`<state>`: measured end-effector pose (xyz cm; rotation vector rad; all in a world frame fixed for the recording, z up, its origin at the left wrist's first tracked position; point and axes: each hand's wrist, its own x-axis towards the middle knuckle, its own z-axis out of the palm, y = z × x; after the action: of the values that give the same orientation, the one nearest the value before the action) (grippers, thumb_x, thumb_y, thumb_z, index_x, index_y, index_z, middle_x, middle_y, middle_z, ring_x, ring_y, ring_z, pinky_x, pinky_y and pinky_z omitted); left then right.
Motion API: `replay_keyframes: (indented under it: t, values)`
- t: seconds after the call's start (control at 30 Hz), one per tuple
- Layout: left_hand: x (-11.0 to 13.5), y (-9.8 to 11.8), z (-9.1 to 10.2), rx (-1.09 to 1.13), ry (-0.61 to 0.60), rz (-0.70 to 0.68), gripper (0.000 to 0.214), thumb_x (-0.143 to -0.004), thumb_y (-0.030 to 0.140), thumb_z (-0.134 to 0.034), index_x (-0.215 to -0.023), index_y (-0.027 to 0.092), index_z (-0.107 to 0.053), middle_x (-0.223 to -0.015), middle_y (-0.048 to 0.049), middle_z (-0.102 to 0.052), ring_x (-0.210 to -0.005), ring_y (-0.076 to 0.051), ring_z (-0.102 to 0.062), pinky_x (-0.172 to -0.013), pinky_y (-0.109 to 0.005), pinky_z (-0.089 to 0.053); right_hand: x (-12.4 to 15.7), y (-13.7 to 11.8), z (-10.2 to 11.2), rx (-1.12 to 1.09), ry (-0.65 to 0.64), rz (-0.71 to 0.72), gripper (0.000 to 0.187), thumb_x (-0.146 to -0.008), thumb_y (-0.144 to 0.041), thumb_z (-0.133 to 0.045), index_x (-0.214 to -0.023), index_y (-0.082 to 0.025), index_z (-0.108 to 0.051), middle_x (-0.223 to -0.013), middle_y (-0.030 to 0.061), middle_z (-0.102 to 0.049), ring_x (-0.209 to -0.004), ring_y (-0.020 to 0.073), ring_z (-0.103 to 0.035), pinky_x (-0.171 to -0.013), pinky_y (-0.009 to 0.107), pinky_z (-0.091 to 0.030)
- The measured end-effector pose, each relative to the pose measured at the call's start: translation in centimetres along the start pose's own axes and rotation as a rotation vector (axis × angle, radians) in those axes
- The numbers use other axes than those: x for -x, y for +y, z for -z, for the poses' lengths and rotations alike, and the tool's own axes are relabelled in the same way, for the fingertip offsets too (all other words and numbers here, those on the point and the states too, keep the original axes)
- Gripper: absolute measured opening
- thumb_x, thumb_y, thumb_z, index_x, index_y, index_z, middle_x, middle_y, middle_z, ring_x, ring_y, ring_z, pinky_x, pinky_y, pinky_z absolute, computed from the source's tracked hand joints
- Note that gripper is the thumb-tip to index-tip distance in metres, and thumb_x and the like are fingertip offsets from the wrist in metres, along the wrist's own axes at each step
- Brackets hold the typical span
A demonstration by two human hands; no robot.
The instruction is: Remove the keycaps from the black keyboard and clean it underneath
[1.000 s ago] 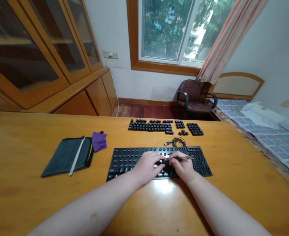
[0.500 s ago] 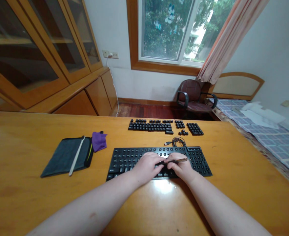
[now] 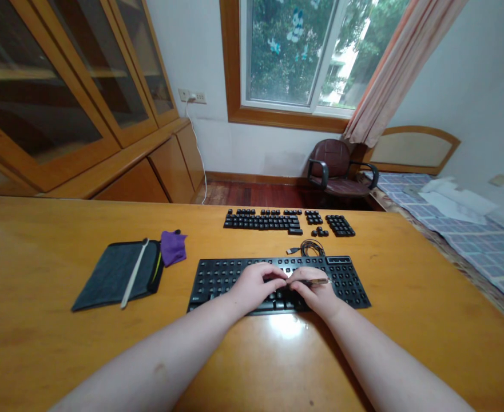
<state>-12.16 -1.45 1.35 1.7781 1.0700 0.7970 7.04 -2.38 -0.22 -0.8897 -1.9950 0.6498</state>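
Head view: two bare hands work over a black keyboard (image 3: pixel 286 301) with most of its key caps off.
Keyboard place: it lies flat on the wooden surface (image 3: pixel 243 360), nearer than the loose caps.
Right hand: the right hand (image 3: pixel 314 290) pinches a thin brown tool (image 3: pixel 316 281). The tool's back end points right. I can't tell what kind it is.
Left hand: the left hand (image 3: pixel 258 286) has thumb and fingers close together, right by the tool's front end. I can't tell if it holds something small.
Doing it well: a light pinch on the tool seems best. Resting both wrists would help stop wobbles. Small, slow moves should be kind to the little key posts. Tipping the hands apart a bit would help the eyes see the tip.
Could go wrong: the tip may slip and scratch, or a small piece may jump away.
Keyboard count: one, with one coiled cable (image 3: pixel 312 248) at its far side.
Loose caps count: four bunches of key caps (image 3: pixel 260 221) near the far edge. The little arrow bunch (image 3: pixel 319 232) looks like four caps; the others are too small to count surely.
Left things count: one grey pouch (image 3: pixel 110 274), one white stick (image 3: pixel 134 274) lying across it, and one purple cloth (image 3: pixel 173 248) just beside it.
Chair count: one red-brown chair (image 3: pixel 337 166), beyond the surface.
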Motion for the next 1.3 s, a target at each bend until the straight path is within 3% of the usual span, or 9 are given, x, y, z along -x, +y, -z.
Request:
replay_keyframes:
  t: [0.17, 0.3, 0.53, 0.63, 0.77, 0.9, 1.03, 1.17, 1.3]
  values:
    - [-0.2, 0.2, 0.1, 0.054, -0.012, 0.017, 0.015, -0.076, 0.017, -0.058, -0.084, 0.019, -0.070, -0.085, -0.0022, -0.070, -0.080, -0.016, -0.064, -0.078, -0.028, -0.050, 0.0, -0.1, 0.0, 0.008, 0.005, -0.028, 0.017, -0.085, -0.032, -0.056, -0.079, -0.020, -0.068, -0.071, 0.0038, -0.069, -0.065, 0.0155, -0.064, -0.064, 0.029, -0.052]
    - [-0.3, 0.1, 0.1, 0.082, 0.019, 0.051, 0.014, -0.076, 0.018, -0.059, -0.083, 0.018, -0.070, -0.085, -0.0035, -0.070, -0.083, -0.018, -0.065, -0.080, -0.030, -0.050, -0.1, -0.1, 0.1, -0.015, 0.003, 0.028, 0.019, -0.087, -0.032, -0.053, -0.082, -0.020, -0.068, -0.074, 0.0045, -0.069, -0.070, 0.0162, -0.065, -0.067, 0.030, -0.053]
    - [-0.6, -0.9, -0.3, 0.309, 0.037, 0.127, 0.015, -0.071, 0.017, -0.064, -0.086, 0.015, -0.067, -0.085, -0.0041, -0.071, -0.081, -0.017, -0.066, -0.081, -0.032, -0.052, -0.1, -0.6, 0.1, -0.074, 0.015, 0.099, 0.017, -0.088, -0.029, -0.051, -0.084, -0.021, -0.066, -0.082, 0.0053, -0.070, -0.077, 0.0170, -0.066, -0.072, 0.032, -0.054]
    - [-0.8, -1.4, -0.4, 0.381, 0.108, 0.121, 0.018, -0.073, 0.018, -0.063, -0.090, 0.014, -0.066, -0.089, -0.0051, -0.070, -0.085, -0.017, -0.065, -0.084, -0.032, -0.051, 0.1, -0.8, 0.1, -0.057, 0.120, 0.098, 0.020, -0.090, -0.023, -0.045, -0.086, -0.021, -0.064, -0.087, 0.0064, -0.069, -0.083, 0.0178, -0.065, -0.076, 0.034, -0.053]
    - [-0.9, -1.7, -0.4, 0.382, 0.133, 0.116, 0.014, -0.077, 0.020, -0.059, -0.089, 0.015, -0.065, -0.090, -0.0051, -0.070, -0.087, -0.017, -0.064, -0.085, -0.033, -0.050, -0.1, -0.6, 0.3, 0.132, 0.256, 0.073, 0.021, -0.090, -0.022, -0.044, -0.094, -0.022, -0.065, -0.089, 0.0077, -0.065, -0.086, 0.0190, -0.062, -0.077, 0.036, -0.052]
    - [-0.7, -1.5, -0.5, 0.373, 0.106, 0.106, 0.012, -0.077, 0.019, -0.060, -0.088, 0.015, -0.063, -0.087, -0.0041, -0.069, -0.084, -0.016, -0.064, -0.084, -0.033, -0.051, -0.6, -0.2, 0.3, 0.308, 0.138, 0.060, 0.021, -0.087, -0.025, -0.053, -0.104, -0.025, -0.065, -0.090, 0.0071, -0.064, -0.084, 0.0184, -0.062, -0.074, 0.033, -0.053]
    - [-0.6, -1.0, -0.6, 0.412, 0.094, 0.112, 0.015, -0.074, 0.013, -0.061, -0.089, 0.015, -0.059, -0.087, -0.0036, -0.066, -0.086, -0.015, -0.064, -0.084, -0.030, -0.052, -0.8, 0.2, -0.3, 0.310, 0.013, 0.117, 0.020, -0.084, -0.026, -0.058, -0.102, -0.024, -0.065, -0.095, 0.0069, -0.067, -0.086, 0.0180, -0.063, -0.077, 0.033, -0.053]
    - [-0.6, -1.0, -0.6, 0.452, 0.086, 0.132, 0.023, -0.075, 0.009, -0.060, -0.096, 0.015, -0.055, -0.088, -0.0046, -0.065, -0.087, -0.015, -0.064, -0.083, -0.030, -0.052, -0.6, 0.2, -0.6, 0.312, 0.007, 0.128, 0.020, -0.085, -0.023, -0.056, -0.103, -0.024, -0.065, -0.095, 0.0070, -0.068, -0.085, 0.0175, -0.064, -0.076, 0.032, -0.054]
    - [-0.6, -1.2, -0.7, 0.466, 0.140, 0.127, 0.027, -0.077, 0.013, -0.059, -0.103, 0.014, -0.052, -0.090, -0.0054, -0.062, -0.083, -0.014, -0.063, -0.081, -0.031, -0.051, -1.6, -0.6, 0.7, 0.369, 0.081, 0.081, 0.019, -0.082, -0.021, -0.058, -0.100, -0.022, -0.064, -0.094, 0.0073, -0.068, -0.088, 0.0188, -0.063, -0.078, 0.032, -0.053]
